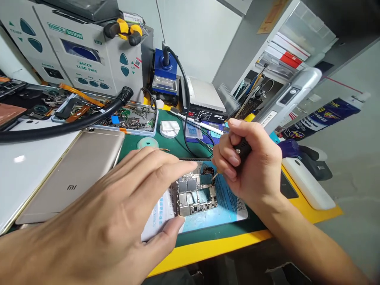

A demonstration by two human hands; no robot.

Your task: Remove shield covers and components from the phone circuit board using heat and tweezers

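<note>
A phone circuit board (188,185), with dark chips and metal shields, lies on a blue-and-white printed card (230,198). My left hand (127,198) reaches over the card, thumb at the board's lower left corner and a finger at its upper edge, seeming to steady it. In my right hand (249,158) is a silver electric grinding pen (289,99) with a black grip, tilted down to the left. Its thin metal tip meets or nearly meets the board's upper right part; contact is too small to confirm.
A hot air station (86,63) stands back left, its black hose (59,128) crossing the left side. Nearer lie a gold phone cover (74,170) and a parts tray (139,132). A heating plate (204,97) stands behind, a spray can (323,118) at right.
</note>
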